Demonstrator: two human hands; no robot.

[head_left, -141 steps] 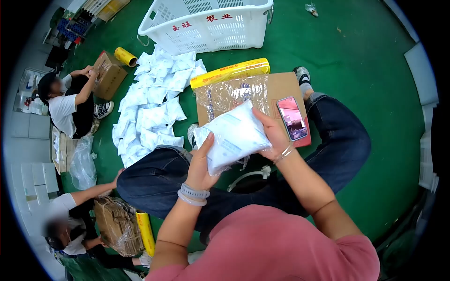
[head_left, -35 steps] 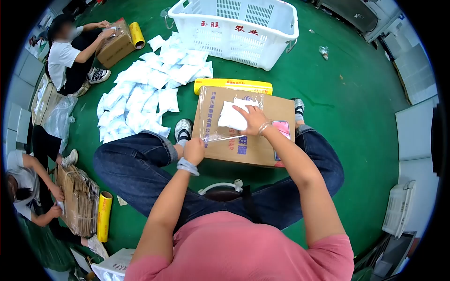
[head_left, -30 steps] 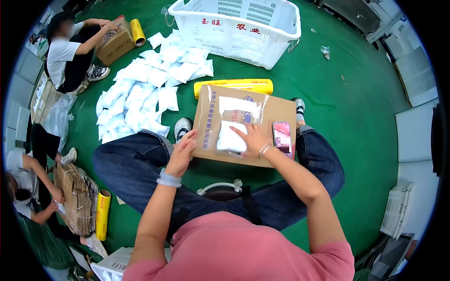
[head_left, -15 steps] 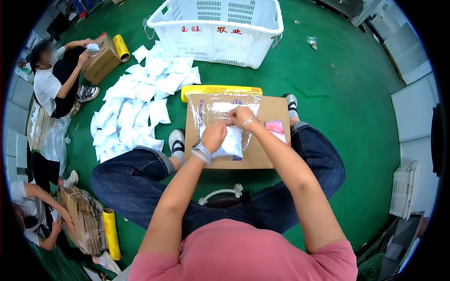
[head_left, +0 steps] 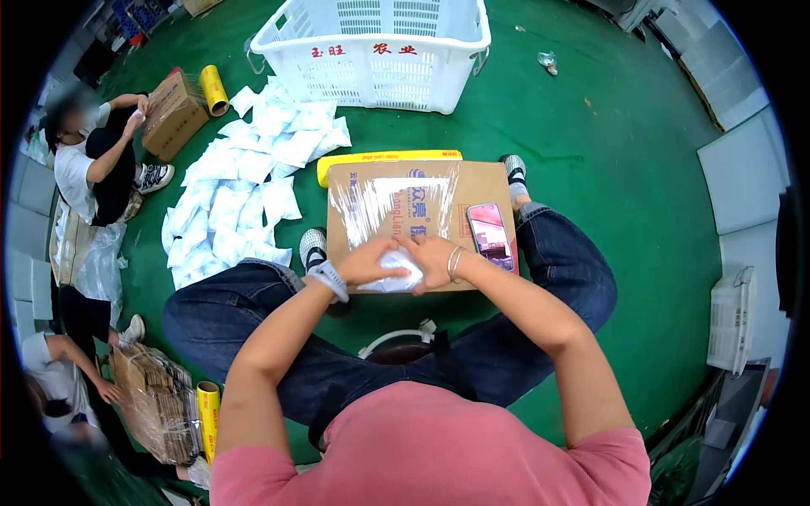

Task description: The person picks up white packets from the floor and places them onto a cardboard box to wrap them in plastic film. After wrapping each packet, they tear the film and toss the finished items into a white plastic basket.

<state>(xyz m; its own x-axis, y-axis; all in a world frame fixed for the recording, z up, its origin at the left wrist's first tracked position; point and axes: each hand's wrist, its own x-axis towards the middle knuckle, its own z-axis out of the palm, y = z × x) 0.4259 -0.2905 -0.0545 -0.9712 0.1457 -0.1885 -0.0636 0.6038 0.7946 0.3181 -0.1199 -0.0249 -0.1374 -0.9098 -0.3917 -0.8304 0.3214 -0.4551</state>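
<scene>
Head view: both hands (head_left: pixel 403 260) press a soft white pouch (head_left: pixel 390 271) onto film-covered cardboard (head_left: pixel 405 211).

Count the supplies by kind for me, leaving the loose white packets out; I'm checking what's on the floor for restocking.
Yellow film rolls: 3
Cardboard boxes: 2
White basket: 1
Phone: 1
Total: 7

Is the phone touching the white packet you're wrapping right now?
Apart. The head view shows the phone lying on the cardboard box, with the right hand and bare cardboard between it and the white packet.
</scene>
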